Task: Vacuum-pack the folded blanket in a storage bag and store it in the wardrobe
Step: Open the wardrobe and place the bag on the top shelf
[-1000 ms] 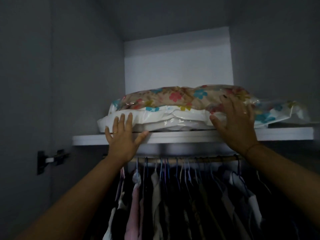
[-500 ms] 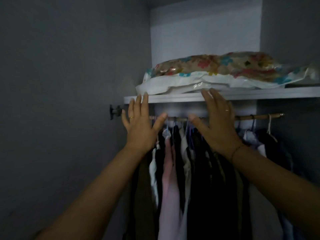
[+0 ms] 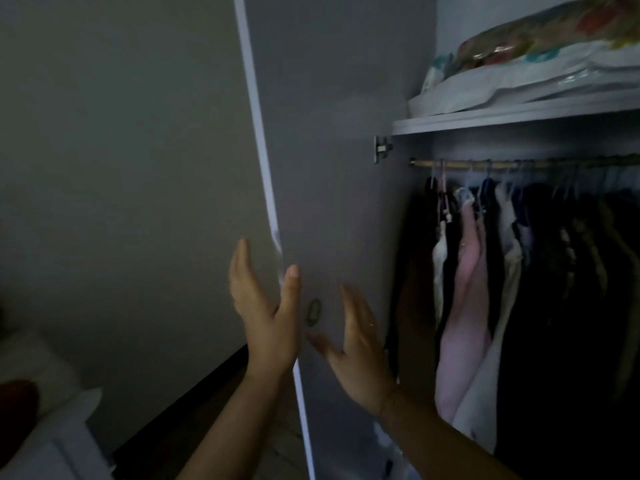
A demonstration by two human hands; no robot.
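The open wardrobe door (image 3: 332, 168) is filling the middle of the view, its pale edge running top to bottom. Clothes (image 3: 467, 289) are hanging from the rail (image 3: 502, 164) inside. Above them the storage bag (image 3: 519, 77) with the flowered blanket (image 3: 519, 43) is lying flat on the shelf (image 3: 519, 117). The left hand (image 3: 266, 317) is straddling the door's edge, fingers (image 3: 242, 271) straight and together behind it, thumb in front. The right hand (image 3: 360, 348) is hovering by the door's inner face, fingers straight, thumb spread; contact is unclear.

Let go of the bag (image 3: 519, 81) on the shelf (image 3: 502, 117). Dropped the left hand (image 3: 268, 323) to the door (image 3: 339, 168) edge, the right hand (image 3: 360, 348) beside it.
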